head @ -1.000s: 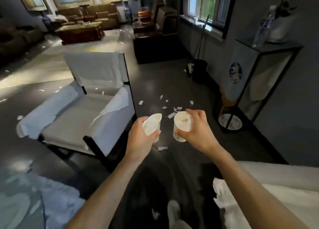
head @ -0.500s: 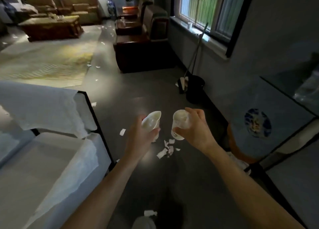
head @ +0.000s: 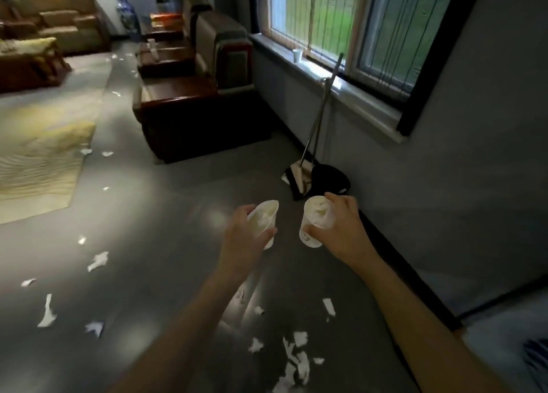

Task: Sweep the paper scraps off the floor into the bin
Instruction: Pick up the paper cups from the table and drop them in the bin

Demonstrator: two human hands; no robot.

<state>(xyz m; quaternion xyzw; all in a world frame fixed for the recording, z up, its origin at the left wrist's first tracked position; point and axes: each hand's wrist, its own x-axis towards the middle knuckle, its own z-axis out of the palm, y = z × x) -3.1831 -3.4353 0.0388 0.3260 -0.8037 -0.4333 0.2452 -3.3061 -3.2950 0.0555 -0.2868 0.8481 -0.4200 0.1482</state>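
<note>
White paper scraps [head: 296, 360], torn and ragged, lie scattered across the glossy grey floor [head: 178, 229], thickest nearest me. My left hand [head: 240, 238] clamps the left paper cup [head: 265, 217] and my right hand [head: 344, 229] clamps the right paper cup [head: 315, 215]; both cups look stuffed with crumpled paper. Squeezing or tipping these thin, soft walls could spill scraps back out. Ahead, a bristled broom [head: 299, 179] and a black dustpan [head: 329, 176] stand untouched by the wall [head: 444, 170].
</note>
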